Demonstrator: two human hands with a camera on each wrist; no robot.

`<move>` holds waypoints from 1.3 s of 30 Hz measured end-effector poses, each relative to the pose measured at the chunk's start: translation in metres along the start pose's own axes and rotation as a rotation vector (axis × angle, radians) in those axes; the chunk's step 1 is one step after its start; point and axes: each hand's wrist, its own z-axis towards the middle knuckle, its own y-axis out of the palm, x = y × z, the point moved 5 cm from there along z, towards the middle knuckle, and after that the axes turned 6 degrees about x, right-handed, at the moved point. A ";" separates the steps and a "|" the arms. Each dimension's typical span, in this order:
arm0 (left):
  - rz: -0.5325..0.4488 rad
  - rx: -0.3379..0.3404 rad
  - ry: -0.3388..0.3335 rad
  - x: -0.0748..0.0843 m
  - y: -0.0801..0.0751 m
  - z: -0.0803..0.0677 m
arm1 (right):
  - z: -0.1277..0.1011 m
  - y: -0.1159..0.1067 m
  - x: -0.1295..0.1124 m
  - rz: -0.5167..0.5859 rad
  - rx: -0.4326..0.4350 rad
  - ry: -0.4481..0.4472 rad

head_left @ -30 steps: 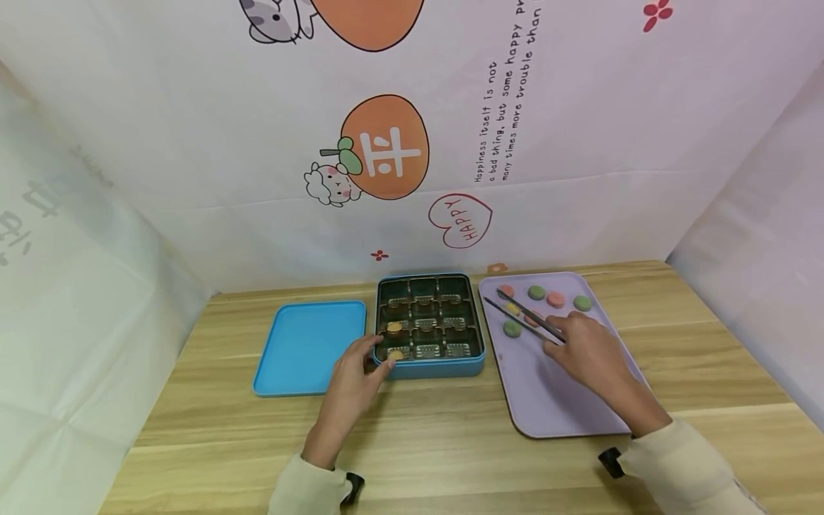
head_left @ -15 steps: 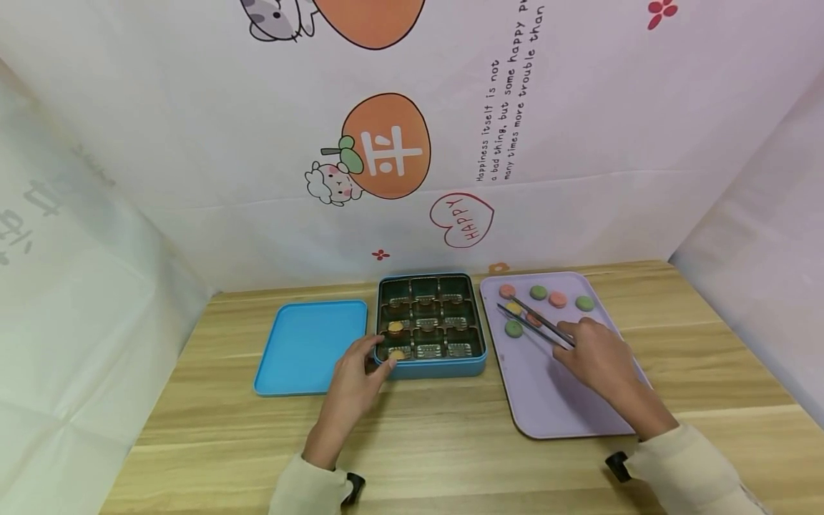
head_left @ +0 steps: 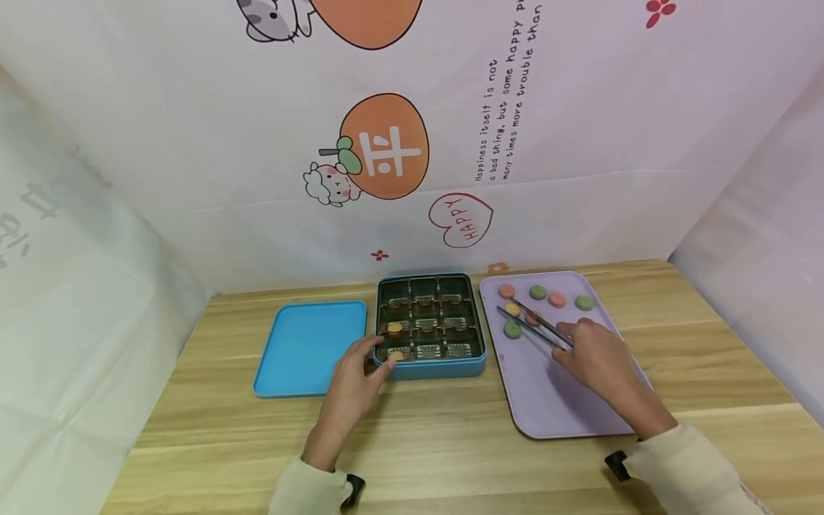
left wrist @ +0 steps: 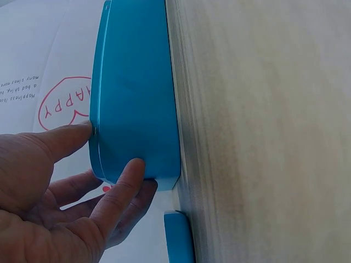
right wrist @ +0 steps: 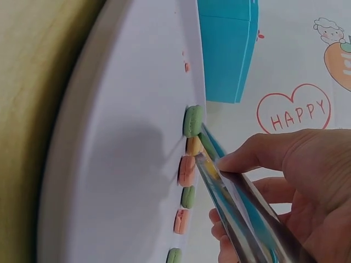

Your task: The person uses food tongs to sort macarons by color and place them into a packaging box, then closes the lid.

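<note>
My left hand (head_left: 352, 375) holds the near left corner of a blue box (head_left: 438, 369), the thumb at its front rim and fingers along its side. A clear divided insert fills the box, with yellow macarons (head_left: 394, 327) in two left compartments. Over the lilac tray (head_left: 541, 404), my right hand (head_left: 595, 355) grips metal tongs (right wrist: 230, 211). Their spread tips straddle a yellow macaron (head_left: 511, 309); contact cannot be told. A green macaron (head_left: 512, 330) lies just nearer, and a pink macaron (right wrist: 187, 171) sits beside the yellow one, partly hidden by the tongs.
A blue lid (head_left: 312, 350) lies left of the box on the wooden table (head_left: 425, 443). Along the tray's far end are more pink and green macarons (head_left: 538, 292). A printed white cloth (head_left: 553, 222) hangs behind the table.
My right hand has shifted slightly right and nearer, bringing the tong tips from beside the far pink macaron to around the yellow one. My left hand has stayed put.
</note>
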 end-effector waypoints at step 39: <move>-0.012 0.000 0.007 -0.003 0.000 0.001 | -0.001 -0.014 -0.020 -0.008 0.073 -0.081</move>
